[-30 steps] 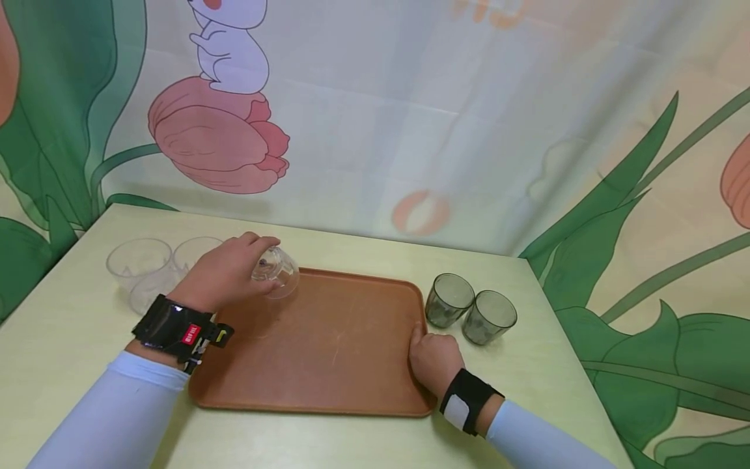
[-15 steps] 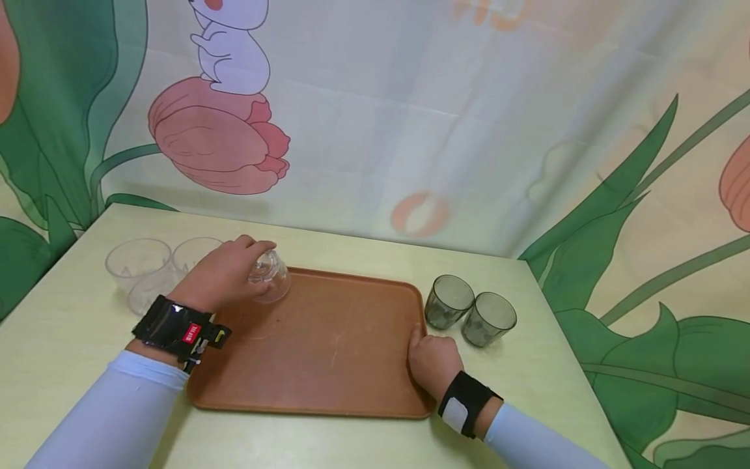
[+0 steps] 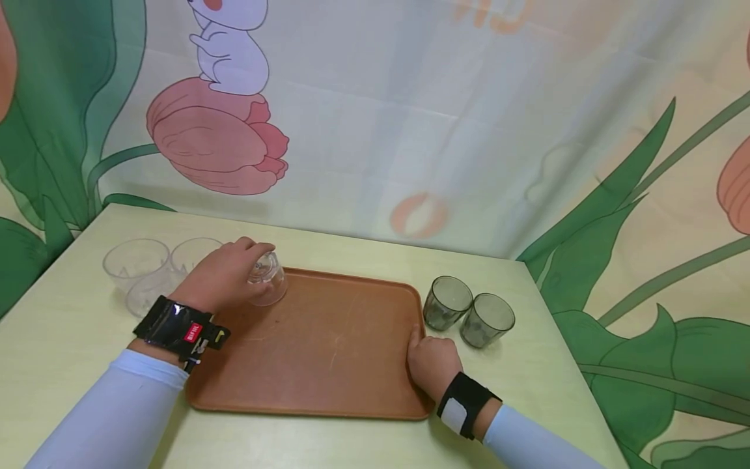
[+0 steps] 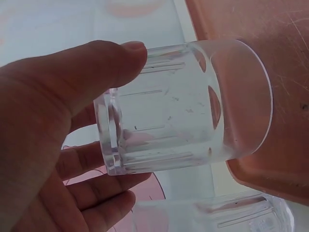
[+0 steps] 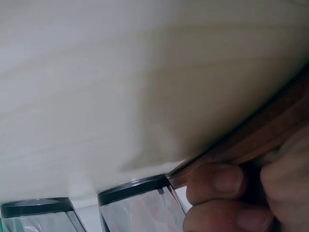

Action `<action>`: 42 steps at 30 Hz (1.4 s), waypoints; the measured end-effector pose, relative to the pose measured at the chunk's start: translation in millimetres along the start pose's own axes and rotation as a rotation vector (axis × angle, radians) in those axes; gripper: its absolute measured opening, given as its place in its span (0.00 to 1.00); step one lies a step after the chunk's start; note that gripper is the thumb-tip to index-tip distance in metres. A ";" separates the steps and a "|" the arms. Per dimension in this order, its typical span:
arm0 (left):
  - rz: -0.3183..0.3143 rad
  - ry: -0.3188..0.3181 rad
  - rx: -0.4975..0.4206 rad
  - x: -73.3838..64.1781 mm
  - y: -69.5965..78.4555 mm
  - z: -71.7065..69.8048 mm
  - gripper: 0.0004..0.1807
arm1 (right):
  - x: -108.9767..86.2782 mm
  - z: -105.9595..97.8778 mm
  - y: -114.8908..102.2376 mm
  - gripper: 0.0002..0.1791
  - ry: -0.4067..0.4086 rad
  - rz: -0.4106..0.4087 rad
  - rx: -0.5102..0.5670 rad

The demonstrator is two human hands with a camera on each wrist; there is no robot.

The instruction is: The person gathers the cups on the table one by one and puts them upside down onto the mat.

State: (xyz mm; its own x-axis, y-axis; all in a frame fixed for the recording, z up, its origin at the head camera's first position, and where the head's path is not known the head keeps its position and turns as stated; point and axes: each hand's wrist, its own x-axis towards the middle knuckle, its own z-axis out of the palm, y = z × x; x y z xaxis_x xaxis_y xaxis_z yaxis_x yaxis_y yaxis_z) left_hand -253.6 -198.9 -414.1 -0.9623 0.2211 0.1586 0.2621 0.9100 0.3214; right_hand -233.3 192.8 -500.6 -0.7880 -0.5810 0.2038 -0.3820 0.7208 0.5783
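Note:
My left hand holds a clear drinking glass upside down at the back left corner of a brown tray. In the left wrist view, thumb and fingers grip the glass near its base, and its rim faces the tray. Whether the rim touches the tray, I cannot tell. My right hand grips the tray's right edge, thumb on top; the right wrist view shows curled fingers at that edge.
Several clear glasses stand left of the tray, partly behind my left arm. Two grey tinted glasses stand side by side just beyond the tray's right edge. A printed curtain hangs behind the pale table.
My left hand has brought the clear glass slightly left and down and turned it more fully rim-down. My right hand stays on the tray's edge.

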 end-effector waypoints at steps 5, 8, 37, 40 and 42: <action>-0.031 -0.018 -0.025 1.6 -0.5 1.0 0.43 | 0.5 -2.3 0.4 0.20 -0.007 -0.002 -0.003; -0.045 -0.018 -0.039 3.1 -0.8 2.5 0.43 | 0.3 -4.1 0.4 0.20 -0.002 0.005 -0.002; -0.013 0.043 0.084 11.9 -7.1 16.9 0.36 | -2.2 -8.7 1.5 0.21 0.004 0.029 0.050; -0.004 0.065 0.114 12.0 -7.1 17.1 0.36 | -2.5 -8.7 1.6 0.20 0.016 0.023 0.036; 0.000 0.080 0.129 10.6 -7.2 18.0 0.36 | -3.0 -8.2 0.9 0.20 0.017 0.018 0.029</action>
State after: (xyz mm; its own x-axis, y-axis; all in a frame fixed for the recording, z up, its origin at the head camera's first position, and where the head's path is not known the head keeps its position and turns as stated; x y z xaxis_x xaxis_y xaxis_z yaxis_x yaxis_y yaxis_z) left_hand -267.0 -196.9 -431.6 -0.9520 0.1972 0.2340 0.2455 0.9487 0.1993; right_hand -227.4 192.1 -494.3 -0.7866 -0.5740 0.2275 -0.3816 0.7416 0.5517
